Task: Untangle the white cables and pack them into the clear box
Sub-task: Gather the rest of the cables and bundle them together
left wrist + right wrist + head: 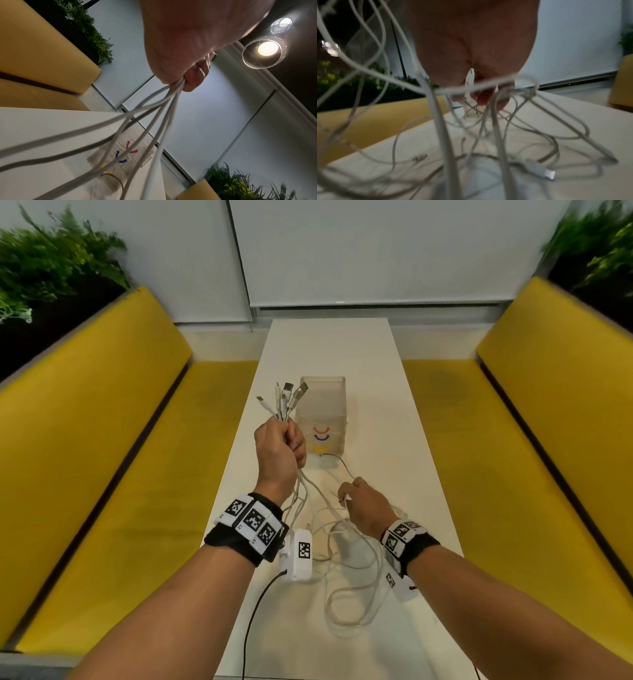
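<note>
My left hand [281, 448] is raised over the white table [394, 412] and grips a bunch of white cables [282, 402], their plug ends fanning up out of the fist. In the left wrist view the cable strands [150, 117] stream down from the left hand [185, 54]. The clear box [322, 416], marked with red, blue and yellow arcs, stands just beyond and right of that hand. Lower and nearer, my right hand [359, 501] pinches one cable strand. Loose loops of cable [352, 577] lie tangled on the table beneath it; the right wrist view shows the tangle [488, 142] with a plug [547, 174].
Yellow benches [120, 474] [534, 460] run along both long sides of the narrow table. Plants [51, 261] stand behind the backrests. A white blind [376, 251] hangs at the far end. A black wire [253, 611] hangs from the left wrist camera.
</note>
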`<state>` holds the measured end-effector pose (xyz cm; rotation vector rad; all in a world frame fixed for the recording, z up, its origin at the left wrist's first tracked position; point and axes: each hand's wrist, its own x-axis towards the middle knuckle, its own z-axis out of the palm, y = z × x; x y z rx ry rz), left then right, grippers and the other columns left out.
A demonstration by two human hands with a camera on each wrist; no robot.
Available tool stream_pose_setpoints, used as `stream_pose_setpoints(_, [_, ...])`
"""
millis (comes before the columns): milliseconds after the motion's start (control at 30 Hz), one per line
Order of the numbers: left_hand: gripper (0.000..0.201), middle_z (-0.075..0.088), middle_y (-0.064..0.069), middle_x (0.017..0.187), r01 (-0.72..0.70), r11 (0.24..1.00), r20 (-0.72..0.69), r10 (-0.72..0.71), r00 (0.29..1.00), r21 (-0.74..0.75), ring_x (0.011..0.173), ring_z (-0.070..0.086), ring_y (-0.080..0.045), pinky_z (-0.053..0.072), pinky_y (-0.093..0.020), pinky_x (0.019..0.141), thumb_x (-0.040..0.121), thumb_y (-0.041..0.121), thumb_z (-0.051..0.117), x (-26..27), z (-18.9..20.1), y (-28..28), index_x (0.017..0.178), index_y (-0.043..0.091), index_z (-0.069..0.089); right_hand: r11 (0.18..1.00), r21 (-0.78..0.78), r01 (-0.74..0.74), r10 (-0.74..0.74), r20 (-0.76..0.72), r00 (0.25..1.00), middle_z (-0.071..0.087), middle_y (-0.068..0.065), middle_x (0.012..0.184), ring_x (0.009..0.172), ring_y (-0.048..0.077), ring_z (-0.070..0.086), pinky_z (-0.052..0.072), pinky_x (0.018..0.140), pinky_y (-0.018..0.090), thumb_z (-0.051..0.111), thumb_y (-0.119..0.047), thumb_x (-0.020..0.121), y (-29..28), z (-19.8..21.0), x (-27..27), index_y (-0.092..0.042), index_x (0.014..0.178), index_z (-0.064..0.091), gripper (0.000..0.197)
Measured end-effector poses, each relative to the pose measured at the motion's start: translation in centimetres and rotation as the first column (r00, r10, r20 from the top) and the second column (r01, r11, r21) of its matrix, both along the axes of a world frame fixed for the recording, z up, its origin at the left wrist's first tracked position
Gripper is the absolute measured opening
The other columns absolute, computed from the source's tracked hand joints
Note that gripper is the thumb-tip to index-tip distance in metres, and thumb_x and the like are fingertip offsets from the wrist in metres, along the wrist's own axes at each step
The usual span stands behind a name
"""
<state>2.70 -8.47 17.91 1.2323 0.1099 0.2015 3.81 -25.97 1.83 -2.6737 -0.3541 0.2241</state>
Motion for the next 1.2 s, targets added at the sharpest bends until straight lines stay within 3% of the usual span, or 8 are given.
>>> stream_pose_setpoints(200, [0.016,0.025,0.001,0.054,0.018,1.000,0.026,-0.018,1.000,0.014,0.046,0.018,-0.013,0.015,-0.020,0.047,0.073,0.014,0.036,0.2,0.3,-0.5,0.060,0.019,0.027,0.959,0.279,0.050,-0.005,-0.160,0.987,0.074,-0.003,0.083,0.064,0.020,0.063,0.052,0.061,0.033,0.044,-0.015,0.091,-1.6,4.8,-1.3,-0.029,0.095,0.058,0.020])
stream_pose_setpoints(433, [0.020,0.033,0.003,0.051,0.056,0.979,-0.019,-0.054,0.998,0.194,0.043,0.025,-0.013,0.024,-0.023,0.044,0.082,0.015,0.051,0.2,0.0,-1.7,0.064,0.013,0.042,0.613,0.733,0.294,-0.126,-0.277,0.953,0.076,0.021,0.093,0.065,0.024,0.068,0.053,0.049,0.032,0.050,0.011,0.088,-1.5,9.1,-1.8,-0.005,0.113,0.062,0.031])
stream_pose_setpoints(600, [0.036,0.038,0.006,0.052,0.109,0.952,-0.054,-0.097,0.994,0.286,0.045,0.030,-0.012,0.026,-0.026,0.049,0.084,0.026,0.064,0.1,-1.0,-2.9,0.091,-0.009,0.060,0.455,0.841,0.293,-0.212,-0.218,0.953,0.078,0.016,0.091,0.063,0.032,0.069,0.044,0.046,0.029,0.052,0.010,0.090,-1.0,11.6,-2.4,0.002,0.100,0.063,0.017])
stream_pose_setpoints(733, [0.013,0.052,0.009,0.049,0.160,0.935,-0.026,-0.160,0.987,0.318,0.039,0.039,-0.005,0.034,-0.018,0.043,0.091,0.007,0.067,-0.9,-0.8,-3.9,0.086,-0.004,0.063,0.367,0.883,0.292,-0.265,-0.202,0.943,0.076,0.017,0.078,0.052,0.027,0.064,0.034,0.042,0.027,0.066,-0.001,0.090,-0.8,13.7,-2.6,0.000,0.090,0.065,0.001])
stream_pose_setpoints(867, [0.021,0.056,0.006,0.053,0.122,0.908,0.050,-0.155,0.987,0.402,0.046,0.048,-0.005,0.040,-0.018,0.046,0.092,0.016,0.073,-1.3,-0.8,-4.7,0.081,0.001,0.065,0.270,0.910,0.315,-0.329,-0.220,0.918,0.064,0.016,0.063,0.048,0.023,0.060,0.038,0.043,0.029,0.059,0.006,0.089,-0.4,15.3,-2.9,0.007,0.094,0.065,0.009])
stream_pose_setpoints(967, [0.021,0.069,-0.010,0.067,0.038,0.907,0.107,-0.090,0.990,0.420,0.057,0.059,-0.012,0.051,-0.029,0.054,0.094,0.020,0.071,-1.1,-0.5,-5.3,0.083,0.002,0.072,0.204,0.926,0.318,-0.319,-0.244,0.916,0.066,0.017,0.068,0.051,0.022,0.063,0.040,0.043,0.029,0.060,0.002,0.091,0.0,16.2,-3.5,0.003,0.090,0.066,0.006])
stream_pose_setpoints(1133, [0.027,0.069,-0.016,0.075,-0.012,0.955,0.040,0.000,0.999,0.297,0.071,0.068,-0.027,0.060,-0.036,0.060,0.100,0.024,0.062,-0.1,-0.3,-5.5,0.081,0.006,0.069,0.221,0.948,0.230,-0.156,-0.199,0.968,0.075,0.017,0.108,0.077,0.030,0.073,0.050,0.048,0.030,0.057,-0.005,0.099,0.0,16.5,-4.4,-0.003,0.094,0.069,0.013])
stream_pose_setpoints(1200, [0.033,0.063,-0.011,0.067,-0.038,0.957,0.004,0.038,0.999,0.289,0.060,0.060,-0.026,0.053,-0.036,0.057,0.102,0.036,0.056,0.6,-0.6,-4.9,0.080,0.015,0.068,0.176,0.962,0.209,-0.055,-0.202,0.978,0.073,0.014,0.116,0.081,0.032,0.073,0.053,0.051,0.033,0.054,-0.005,0.100,-0.4,15.8,-5.1,0.003,0.103,0.067,0.015])
